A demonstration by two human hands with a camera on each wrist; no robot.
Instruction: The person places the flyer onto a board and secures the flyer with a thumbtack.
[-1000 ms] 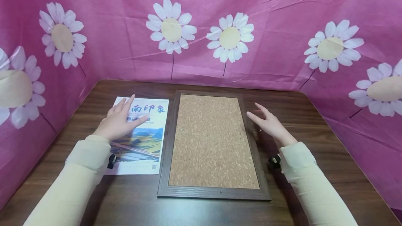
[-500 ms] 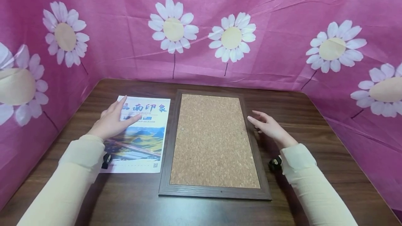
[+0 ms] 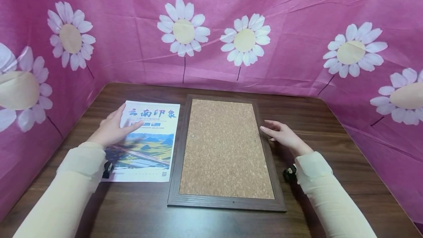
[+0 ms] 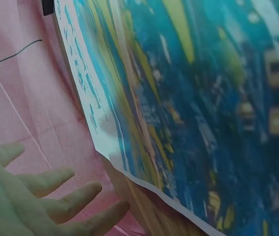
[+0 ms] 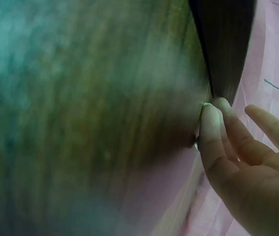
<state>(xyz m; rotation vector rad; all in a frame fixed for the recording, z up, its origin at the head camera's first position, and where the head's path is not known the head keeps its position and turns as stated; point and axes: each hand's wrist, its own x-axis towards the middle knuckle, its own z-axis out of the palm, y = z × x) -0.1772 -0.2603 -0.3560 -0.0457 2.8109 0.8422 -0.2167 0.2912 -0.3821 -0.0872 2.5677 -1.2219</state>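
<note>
A white printed sheet (image 3: pixel 155 146), with blue Chinese characters and a landscape picture, lies on the left of the table. My left hand (image 3: pixel 110 127) is at its left edge, thumb stretched over the picture side. The left wrist view shows this hand's fingers (image 4: pixel 83 201) spread and holding nothing. To the right of the sheet lies a brown-framed cork board (image 3: pixel 226 150), flat with its cork side up. Beside the board's right edge is my right hand (image 3: pixel 284 135), fingers loosely bent. Its fingertips (image 5: pixel 210 115) are close to the frame; whether they touch it I cannot tell.
Dark wood-grain table (image 3: pixel 324 131) lies under everything. A pink cloth (image 3: pixel 132 39) printed with white daisies hangs along the back and both sides.
My left hand has slid left across the sheet to its left edge, uncovering more characters. The right hand has come slightly nearer me, its fingers more bent. Sheet and board stay in place.
</note>
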